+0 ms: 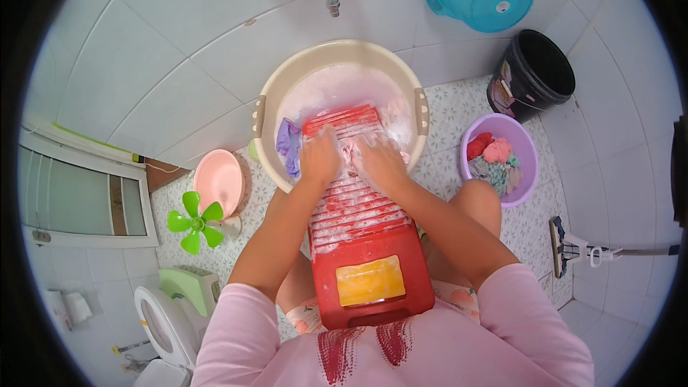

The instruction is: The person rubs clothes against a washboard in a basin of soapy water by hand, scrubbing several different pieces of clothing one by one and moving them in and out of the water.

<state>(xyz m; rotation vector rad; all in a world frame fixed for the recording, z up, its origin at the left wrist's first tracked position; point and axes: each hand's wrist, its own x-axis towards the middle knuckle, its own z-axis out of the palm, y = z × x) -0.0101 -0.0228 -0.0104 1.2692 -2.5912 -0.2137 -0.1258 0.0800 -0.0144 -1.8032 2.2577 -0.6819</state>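
Washboard [362,218]: red, ribbed, lathered; far edge down inside the beige basin [340,46], near edge by the pink shirt [444,347].
Pale cloth [349,153]: small printed piece, bunched on the ribs toward the washboard's far edge, between both hands; full outline hidden.
Left hand [320,158]: foamy, at the left edge of the ribs, fingers folded inward; cannot tell whether pinching fabric or only pressing.
Right hand [380,163]: foamy, fingers closed over the pale cloth, toward the right edge of the ribs.
Scrubbing stroke: probably best run straight between far and near edges, square across the ridges, with weight from the heels of the palms and knuckles clear of the ribs.
Fabric handling: better folded into a thick pad and turned often, for even rubbing of every face; one hand as anchor, the other as rubber.
Board seating: worth bracing at the near edge; liable to slide on wet plastic under a hard push.
Lather: ample on the ribs; yellow slab [370,281] near the near edge, apparently soap, within easy reach.
Purple cloth [289,145]: inside the basin by its left rim, beside the washboard; best left clear of the stroke.
Lilac tub [529,180]: beyond the basin's right rim, holding mixed garments [497,149].
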